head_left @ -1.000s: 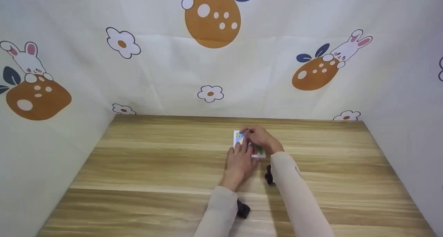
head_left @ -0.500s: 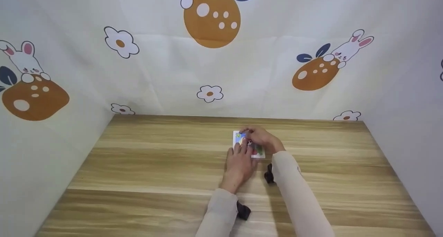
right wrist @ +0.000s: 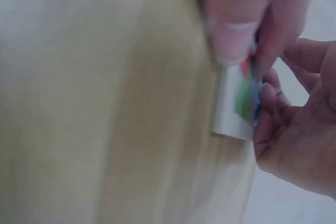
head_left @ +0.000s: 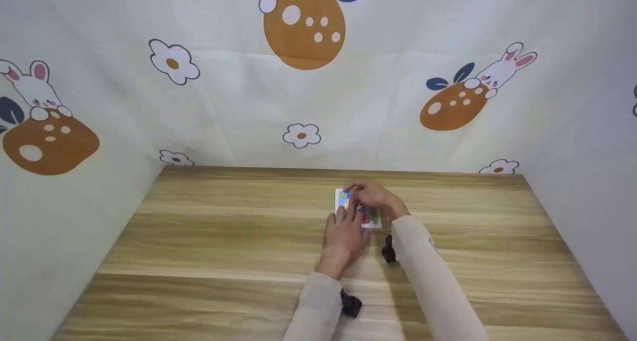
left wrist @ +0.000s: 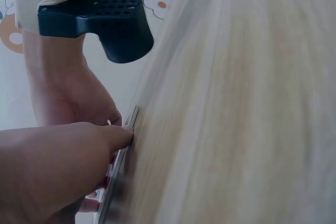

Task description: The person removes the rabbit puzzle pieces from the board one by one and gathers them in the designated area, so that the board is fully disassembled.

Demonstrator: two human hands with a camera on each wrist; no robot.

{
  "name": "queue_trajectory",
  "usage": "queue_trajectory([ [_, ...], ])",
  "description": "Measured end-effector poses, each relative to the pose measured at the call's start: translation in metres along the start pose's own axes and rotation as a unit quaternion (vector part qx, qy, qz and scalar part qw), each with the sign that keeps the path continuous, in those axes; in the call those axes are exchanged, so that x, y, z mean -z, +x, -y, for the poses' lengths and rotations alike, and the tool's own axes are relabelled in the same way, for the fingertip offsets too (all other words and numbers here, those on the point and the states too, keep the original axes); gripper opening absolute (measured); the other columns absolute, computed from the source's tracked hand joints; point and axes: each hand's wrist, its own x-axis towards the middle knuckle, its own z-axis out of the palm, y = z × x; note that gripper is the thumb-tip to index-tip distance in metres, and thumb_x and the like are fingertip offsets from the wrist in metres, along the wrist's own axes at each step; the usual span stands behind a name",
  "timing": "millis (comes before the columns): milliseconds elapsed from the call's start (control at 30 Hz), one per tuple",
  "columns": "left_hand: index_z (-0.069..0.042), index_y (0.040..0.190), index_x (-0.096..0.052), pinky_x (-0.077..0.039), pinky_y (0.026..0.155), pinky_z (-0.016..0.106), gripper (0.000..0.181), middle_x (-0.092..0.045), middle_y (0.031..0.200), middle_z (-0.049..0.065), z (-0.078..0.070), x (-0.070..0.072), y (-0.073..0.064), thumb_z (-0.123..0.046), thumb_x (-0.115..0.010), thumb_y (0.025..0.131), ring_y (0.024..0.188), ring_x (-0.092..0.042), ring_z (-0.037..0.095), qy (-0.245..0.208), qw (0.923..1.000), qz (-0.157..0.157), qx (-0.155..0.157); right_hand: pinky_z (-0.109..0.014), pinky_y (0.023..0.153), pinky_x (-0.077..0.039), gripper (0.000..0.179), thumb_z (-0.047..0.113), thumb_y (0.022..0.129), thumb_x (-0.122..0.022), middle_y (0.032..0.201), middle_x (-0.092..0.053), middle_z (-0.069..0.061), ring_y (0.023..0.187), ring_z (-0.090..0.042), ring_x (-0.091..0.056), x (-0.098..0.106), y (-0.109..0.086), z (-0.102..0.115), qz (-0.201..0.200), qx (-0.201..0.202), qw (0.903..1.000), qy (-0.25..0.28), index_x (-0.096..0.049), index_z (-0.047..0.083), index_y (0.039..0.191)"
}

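Observation:
A small flat board [head_left: 371, 219] with a colourful picture and a white border lies on the table, mostly covered by the hands. My left hand [head_left: 345, 236] lies across its near left part, fingers over the picture. In the right wrist view the left thumb [right wrist: 232, 40] presses at the board's edge. My right hand [head_left: 372, 194] is bent over the far right part, fingertips bunched at the picture and far edge. The board's thin edge [left wrist: 118, 163] shows in the left wrist view. I cannot tell whether a small loose piece sits between the right fingertips, which hide that spot.
The wood-grain table [head_left: 224, 241] spreads out around the board. A pale cloth wall [head_left: 224, 102] printed with rabbits, oranges and flowers stands behind it and along both sides. Black wrist cameras, including the left one [head_left: 351, 303], stick out inward from the sleeves.
Hardly anything differs. Both hands stay at the same place on the board, with only a very slight shift of the right forearm and of the whole head view.

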Motion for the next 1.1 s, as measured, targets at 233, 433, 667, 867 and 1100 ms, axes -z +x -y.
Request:
queue_trajectory([
  [233,-0.017,0.150,-0.044,-0.033,0.116,0.051,0.056,-0.031,0.165,0.006,0.000,0.000,0.000,-0.047,-0.046,0.103,0.145,-0.034,0.029,0.001,1.0000,0.007,0.000,-0.039,0.102,-0.047,0.030,0.015,0.104,-0.047,0.131,-0.065,-0.013,0.111,-0.023,-0.060,0.001,-0.001,0.003,-0.008,0.002,1.0000,-0.004,-0.069,0.008,0.124],
  [433,-0.017,0.151,-0.044,-0.033,0.116,0.051,0.056,-0.033,0.164,0.006,0.000,-0.001,-0.001,-0.046,-0.046,0.103,0.144,-0.035,0.029,0.000,1.0000,0.009,0.001,-0.030,0.091,-0.049,0.027,0.010,0.102,-0.050,0.122,-0.070,-0.014,0.103,-0.021,-0.062,-0.003,0.000,0.005,-0.032,0.018,0.9993,0.005,-0.071,0.004,0.118],
  [667,-0.017,0.150,-0.044,-0.033,0.116,0.051,0.056,-0.032,0.165,0.005,-0.001,-0.001,-0.001,-0.047,-0.045,0.104,0.144,-0.035,0.029,-0.007,1.0000,0.005,0.002,-0.023,0.074,-0.048,0.022,0.009,0.100,-0.055,0.110,-0.072,-0.013,0.090,-0.017,-0.061,-0.007,0.001,0.004,-0.060,0.021,0.9979,0.013,-0.072,0.005,0.113],
  [867,-0.017,0.149,-0.045,-0.033,0.116,0.050,0.056,-0.034,0.164,0.005,-0.001,-0.002,-0.002,-0.048,-0.045,0.103,0.144,-0.036,0.029,-0.005,1.0000,0.007,0.003,-0.022,0.074,-0.049,0.019,0.006,0.099,-0.058,0.109,-0.070,-0.012,0.092,-0.018,-0.061,-0.010,0.001,0.000,-0.076,0.020,0.9961,0.041,-0.072,0.005,0.112],
  [1100,-0.019,0.153,-0.041,-0.032,0.117,0.051,0.056,-0.033,0.164,0.006,0.000,0.000,0.001,-0.046,-0.045,0.103,0.145,-0.034,0.030,-0.011,0.9999,0.005,-0.001,-0.023,0.078,-0.050,0.018,0.006,0.099,-0.059,0.110,-0.072,-0.015,0.093,-0.018,-0.062,0.002,-0.001,0.005,-0.085,0.052,0.9939,0.047,-0.073,0.002,0.108],
])
